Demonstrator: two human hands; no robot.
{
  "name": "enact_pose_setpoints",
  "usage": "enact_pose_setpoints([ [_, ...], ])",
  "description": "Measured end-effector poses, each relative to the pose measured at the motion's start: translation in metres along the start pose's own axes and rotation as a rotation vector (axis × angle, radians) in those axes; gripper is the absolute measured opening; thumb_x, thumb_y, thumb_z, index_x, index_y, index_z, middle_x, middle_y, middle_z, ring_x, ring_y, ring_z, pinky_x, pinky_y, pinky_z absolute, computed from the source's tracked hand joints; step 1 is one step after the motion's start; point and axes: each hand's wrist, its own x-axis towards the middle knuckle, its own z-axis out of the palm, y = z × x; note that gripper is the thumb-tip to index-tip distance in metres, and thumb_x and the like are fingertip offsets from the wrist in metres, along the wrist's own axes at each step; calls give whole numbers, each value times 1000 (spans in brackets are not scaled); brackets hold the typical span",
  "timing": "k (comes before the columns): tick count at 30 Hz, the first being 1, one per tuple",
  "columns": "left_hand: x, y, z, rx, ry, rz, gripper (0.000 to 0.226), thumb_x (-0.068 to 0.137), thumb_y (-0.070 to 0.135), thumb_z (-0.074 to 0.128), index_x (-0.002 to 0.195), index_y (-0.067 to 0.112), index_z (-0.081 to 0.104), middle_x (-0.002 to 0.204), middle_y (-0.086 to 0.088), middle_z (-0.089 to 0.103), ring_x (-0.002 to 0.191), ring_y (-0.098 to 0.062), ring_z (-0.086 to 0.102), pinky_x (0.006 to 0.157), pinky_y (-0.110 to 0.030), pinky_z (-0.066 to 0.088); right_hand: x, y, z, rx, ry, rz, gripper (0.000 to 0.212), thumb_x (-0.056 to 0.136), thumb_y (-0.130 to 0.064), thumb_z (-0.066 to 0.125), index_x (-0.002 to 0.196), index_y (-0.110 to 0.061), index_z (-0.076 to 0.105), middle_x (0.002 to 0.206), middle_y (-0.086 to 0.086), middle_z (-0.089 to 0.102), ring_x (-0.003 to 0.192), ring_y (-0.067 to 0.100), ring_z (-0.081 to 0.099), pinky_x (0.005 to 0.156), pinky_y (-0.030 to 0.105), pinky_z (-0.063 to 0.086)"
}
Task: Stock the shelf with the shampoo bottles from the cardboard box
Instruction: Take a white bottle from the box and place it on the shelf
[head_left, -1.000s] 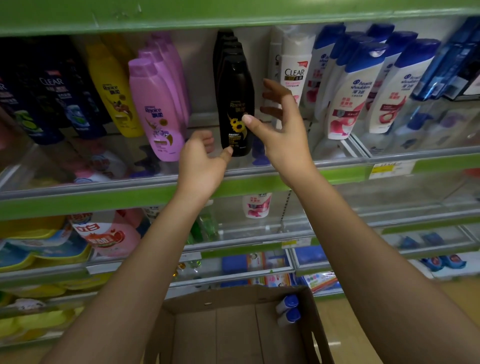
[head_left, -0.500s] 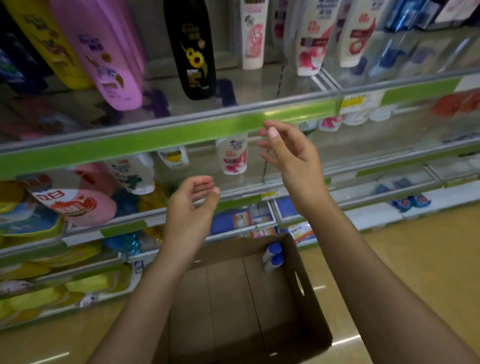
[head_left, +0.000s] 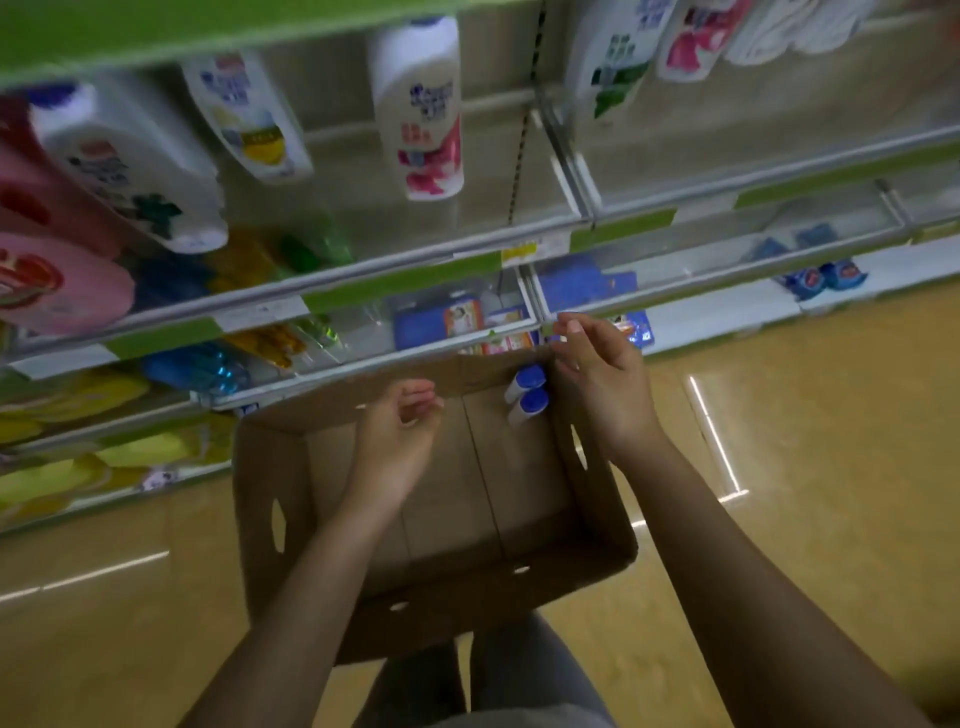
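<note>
Your left hand (head_left: 397, 441) hangs over the cardboard box (head_left: 270, 519), abt mid-box toward the far wall – fingers loosely curled, thumb apart, holding nothing. To the right of it, in the box's far right corner, lie the two shampoo bottles (head_left: 525, 392) – white bodies, blue caps, touching side by side. The rest of the box floor looks bare. Your right hand (head_left: 597, 379) hovers just past the box's right wall, above and right of the bottles, fingers half bent and slightly spread, also holding nothing.

Step in hand, I'd say: reaching down for the next bottle, w/ only these two left to stock. Next move calls for your right hand to drop in over the right wall and wrap the nearer bottle's body, then lift it clear w/o catching the wall.

Both bottles look tipped, not upright; long axis runs from the box's middle toward its far right corner, caps at the corner end. Blur leaves the exact tilt unclear.
</note>
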Motion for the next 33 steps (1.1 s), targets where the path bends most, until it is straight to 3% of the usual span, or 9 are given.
enact_pose_setpoints([
  [3,1,-18,10,55,-23,-80,18,91,11,58,104,22,58,93,13,58,88,3,54,74,-12,41,8,35,-3,-52,5,73,18,99,-27,53,108,-18,66,105,1,69,105,17,65,99,47,50],
  [7,7,-39,24,111,-22,-171,15,91,10,57,100,22,58,90,14,57,83,4,53,64,-5,36,16,74,-4,-104,-2,172,31,92,-41,55,112,-19,66,110,1,69,108,19,64,99,52,48],
  [11,7,-53,31,134,-68,-251,15,93,15,55,105,23,58,94,13,57,83,6,50,65,-10,36,23,103,-3,-118,26,286,39,83,-52,55,112,-27,65,112,-5,69,109,17,64,99,51,49],
  [16,9,-67,37,125,-42,-300,15,93,15,54,106,21,58,99,8,58,88,0,52,67,-9,37,33,127,1,-148,47,356,38,88,-40,60,124,-27,57,123,-3,63,113,17,61,99,48,49],
  [19,10,-75,36,132,-22,-344,18,93,18,54,111,19,59,103,5,59,93,-7,54,67,-12,38,42,138,7,-212,40,368,45,92,-28,62,135,-21,49,132,-1,59,120,17,56,104,44,46],
  [21,9,-80,35,136,-23,-379,22,94,19,53,115,20,58,104,7,58,91,-4,53,68,-13,39,48,144,12,-304,29,355,52,92,-26,63,140,-18,45,137,2,56,125,18,53,108,40,42],
  [27,3,-98,30,138,-27,-428,25,95,19,51,119,20,57,108,7,57,100,-5,52,77,-15,40,63,167,27,-428,-11,384,54,86,-25,71,133,-17,48,130,2,58,122,19,53,94,25,33],
  [33,-2,-114,26,150,-15,-456,24,94,20,53,117,21,59,111,4,61,104,-10,55,91,-26,46,78,179,36,-506,32,412,56,82,-26,75,131,-15,48,129,4,58,120,20,55,89,23,33],
])
